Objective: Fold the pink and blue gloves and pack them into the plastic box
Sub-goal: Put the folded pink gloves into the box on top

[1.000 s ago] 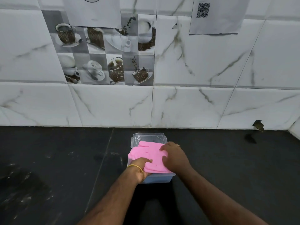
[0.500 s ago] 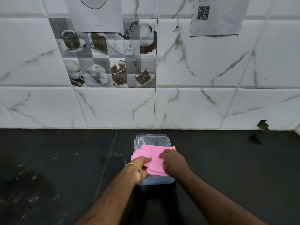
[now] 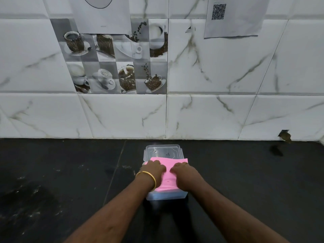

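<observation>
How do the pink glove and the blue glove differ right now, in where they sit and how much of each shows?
The pink glove lies on top, across the mouth of the plastic box; the blue glove sits lower, inside the box. The pink glove is in plain view, while the blue glove shows only as a blue band through the clear wall. The left hand and right hand press on the pink glove; neither touches the blue glove. Both gloves are at the box.

Hidden and cut off

The hands [image 3: 171,173] cover much of the pink glove [image 3: 168,179]; the blue glove [image 3: 164,195] shows only dimly through the plastic box [image 3: 166,196] wall.
</observation>
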### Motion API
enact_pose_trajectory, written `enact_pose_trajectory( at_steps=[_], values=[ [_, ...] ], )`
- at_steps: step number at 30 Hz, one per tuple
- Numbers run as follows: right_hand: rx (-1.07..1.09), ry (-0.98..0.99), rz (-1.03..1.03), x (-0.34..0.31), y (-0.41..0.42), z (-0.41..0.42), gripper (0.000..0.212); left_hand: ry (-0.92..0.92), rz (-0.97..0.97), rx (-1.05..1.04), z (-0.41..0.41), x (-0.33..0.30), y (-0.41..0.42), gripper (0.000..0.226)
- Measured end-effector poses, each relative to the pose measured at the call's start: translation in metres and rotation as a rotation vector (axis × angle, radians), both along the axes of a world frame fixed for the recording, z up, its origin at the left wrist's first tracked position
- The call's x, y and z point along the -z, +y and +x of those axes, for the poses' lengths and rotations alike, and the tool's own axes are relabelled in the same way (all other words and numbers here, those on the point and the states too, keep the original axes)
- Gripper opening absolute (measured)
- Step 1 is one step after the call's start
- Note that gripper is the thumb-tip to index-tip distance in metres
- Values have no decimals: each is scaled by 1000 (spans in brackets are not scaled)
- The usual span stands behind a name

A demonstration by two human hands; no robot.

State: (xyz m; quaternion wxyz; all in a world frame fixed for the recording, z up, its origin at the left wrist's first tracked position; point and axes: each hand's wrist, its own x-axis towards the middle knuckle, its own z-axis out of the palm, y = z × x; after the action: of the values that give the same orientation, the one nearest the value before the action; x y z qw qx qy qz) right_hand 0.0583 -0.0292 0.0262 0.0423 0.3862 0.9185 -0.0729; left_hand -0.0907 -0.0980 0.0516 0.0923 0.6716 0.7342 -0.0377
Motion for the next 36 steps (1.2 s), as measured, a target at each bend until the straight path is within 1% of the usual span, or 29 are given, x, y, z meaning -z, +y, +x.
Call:
enact_pose_trajectory(
  at_steps=[2, 5, 9, 11, 15, 20, 26, 29, 32, 35, 36],
  values=[
    [-2, -31, -71, -2, 4, 1, 50, 98, -80, 9, -1, 8, 8, 43],
    [-16, -73, -123, -4, 6, -1, 47, 131, -140, 3, 0, 11, 15, 46],
    [-27, -109, -92, 0, 2, -8, 38, 57, -159, -37, 2, 16, 23, 48],
    [-16, -127, -45, 2, -1, -13, 33, 14, -168, -51, 1, 23, 24, 54],
    [-11, -169, 25, 4, -2, -20, 34, -68, -166, -81, -3, 39, 23, 61],
    [-32, -160, 5, 8, 2, -25, 37, -39, -215, -71, -1, 49, 30, 76],
    [-68, -115, -30, 17, 12, -26, 38, -10, -230, -59, -7, 65, 37, 79],
    [-75, -109, -18, 14, 14, -26, 36, -17, -238, -55, -7, 62, 39, 80],
    [-83, -127, -49, 9, 15, -26, 35, -32, -276, -30, -6, 51, 39, 76],
    [-91, -158, -116, 2, 16, -22, 32, -22, -305, 33, -10, 37, 40, 58],
    [-82, -167, -123, 0, 17, -21, 34, -30, -297, 48, -12, 31, 40, 52]
  ],
)
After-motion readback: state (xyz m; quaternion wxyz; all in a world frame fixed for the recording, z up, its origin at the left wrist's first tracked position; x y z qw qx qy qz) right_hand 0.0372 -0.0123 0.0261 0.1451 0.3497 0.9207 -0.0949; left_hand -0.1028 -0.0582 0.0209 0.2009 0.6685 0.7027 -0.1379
